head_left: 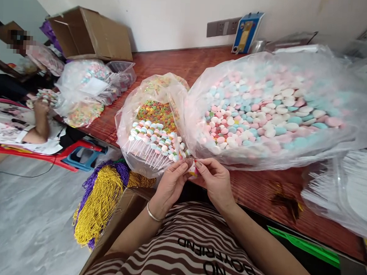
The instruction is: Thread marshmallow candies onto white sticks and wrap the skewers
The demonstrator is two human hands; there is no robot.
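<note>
Both my hands meet at the table's front edge, close to my body. With thumb and fingertips my left hand point(170, 182) pinches one side of a small wrapper point(193, 169), printed in red, yellow and white. My right hand point(216, 182) pinches its other side; fingers cover much of it, and its contents cannot be made out. Just beyond my left hand, sticks threaded with pastel pieces point(155, 138) lie in rows in a clear bag, their white ends toward me. Orange and green ring-shaped pieces point(157, 113) fill the bag behind them. A large open bag of pink, blue and white pieces point(261, 121) spreads to the right.
White sticks point(328, 186) lie bagged at the right, near a gold foil scrap point(287, 200). A cardboard box point(105, 37) and a blue device point(247, 32) stand at the back. Gold beads point(101, 203) hang at the left, near a co-worker's arm point(41, 124) and red chair point(56, 157).
</note>
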